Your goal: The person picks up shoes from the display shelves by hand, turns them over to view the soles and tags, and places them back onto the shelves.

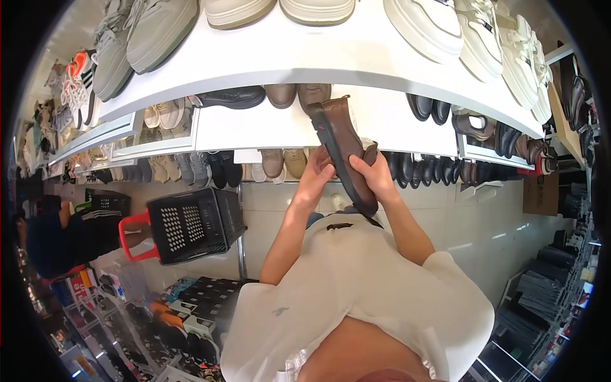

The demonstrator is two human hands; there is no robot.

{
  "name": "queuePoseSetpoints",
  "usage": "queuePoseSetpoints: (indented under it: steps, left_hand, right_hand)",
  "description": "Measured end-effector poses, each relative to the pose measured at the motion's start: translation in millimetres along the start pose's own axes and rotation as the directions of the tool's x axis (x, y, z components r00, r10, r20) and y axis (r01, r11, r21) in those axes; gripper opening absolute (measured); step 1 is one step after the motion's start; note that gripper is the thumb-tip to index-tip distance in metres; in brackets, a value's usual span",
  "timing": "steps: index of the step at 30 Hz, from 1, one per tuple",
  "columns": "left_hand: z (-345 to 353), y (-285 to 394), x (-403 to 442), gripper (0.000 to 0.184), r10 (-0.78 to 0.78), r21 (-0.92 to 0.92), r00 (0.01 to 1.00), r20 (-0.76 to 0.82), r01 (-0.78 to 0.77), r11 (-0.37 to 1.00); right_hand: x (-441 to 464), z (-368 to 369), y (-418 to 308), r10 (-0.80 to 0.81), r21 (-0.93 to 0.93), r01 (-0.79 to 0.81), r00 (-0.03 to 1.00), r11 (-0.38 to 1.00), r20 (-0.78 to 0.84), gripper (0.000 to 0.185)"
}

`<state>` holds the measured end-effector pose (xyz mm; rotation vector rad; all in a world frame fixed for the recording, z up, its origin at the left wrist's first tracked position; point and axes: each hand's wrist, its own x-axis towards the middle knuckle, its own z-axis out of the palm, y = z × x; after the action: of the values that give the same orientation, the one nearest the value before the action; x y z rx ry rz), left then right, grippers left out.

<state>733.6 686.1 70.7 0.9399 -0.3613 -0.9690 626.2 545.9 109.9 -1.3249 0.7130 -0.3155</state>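
Observation:
A brown leather shoe (350,135) with a dark sole is held up in front of my chest, tilted on its side. Its heel end points up toward the shelf and its toe end down toward my shirt. My left hand (314,181) grips the sole side, fingers at the edge. On the opposite side, my right hand (374,174) is closed around the upper, thumb pressed on the leather near a raised flap. Just behind the held shoe, a similar brown shoe (314,94) stands on the white middle shelf (254,130).
Grey and white sneakers (423,28) line the upper white shelf (305,67) ahead. Several dark shoes (420,169) stand lower down. A black shopping basket (194,226) with a red handle is at left, near another person (54,239). Folded jeans (538,293) lie at right.

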Motion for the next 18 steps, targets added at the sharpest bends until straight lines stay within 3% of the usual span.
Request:
queuePoseSetpoints:
  steps: [1,3,4,5,6,7,8,12,18]
  left_hand:
    - [0.2,9.5,-0.9,0.065,-0.012,-0.001,1.0,0.009,0.012,1.0]
    - [-2.4,22.8,-1.5,0.067,-0.216,-0.16,0.974,-0.069,0.203,0.966]
    - [-9.3,27.0,0.2,0.057,-0.265,-0.326,0.964,-0.03,0.241,0.914]
    - [-14.9,34.2,-3.3,0.057,-0.28,-0.327,0.959,-0.03,0.255,0.91]
    - [-16.9,47.3,-4.2,0.054,-0.304,-0.442,0.952,0.035,0.287,0.85]
    - [-20.0,54.7,-5.1,0.055,-0.318,-0.55,0.943,0.101,0.32,0.772]
    - [-25.3,54.4,-6.1,0.058,-0.345,-0.536,0.936,0.074,0.329,0.778]
    - [-39.3,58.7,-9.5,0.054,-0.261,-0.565,0.957,0.13,0.288,0.773]
    - [-61.7,53.5,-8.2,0.059,-0.175,-0.577,0.982,0.075,0.186,0.795]
  right_hand:
    - [-8.0,19.5,-5.1,-0.074,-0.049,0.072,0.997,0.996,-0.033,0.055]
    - [-22.8,53.1,-12.6,-0.15,-0.314,0.104,0.981,0.944,-0.127,0.063]
    - [-27.4,62.7,-13.3,-0.103,-0.347,0.05,0.985,0.936,-0.136,0.063]
    - [-32.1,72.0,-14.3,-0.053,-0.377,-0.005,0.988,0.926,-0.145,0.063]
    - [-36.3,81.4,-15.8,-0.048,-0.373,-0.012,0.987,0.928,-0.152,0.063]
    - [-42.3,90.1,-16.6,-0.232,-0.521,0.138,0.965,0.842,-0.12,0.063]
    - [-46.0,96.5,-15.5,-0.4,-0.65,0.268,0.915,0.711,-0.059,0.065]
    - [-40.2,109.0,-4.9,-0.306,-0.544,0.228,0.95,0.808,-0.057,0.064]
    - [-38.5,126.1,-3.3,-0.399,-0.646,0.285,0.916,0.708,-0.033,0.075]
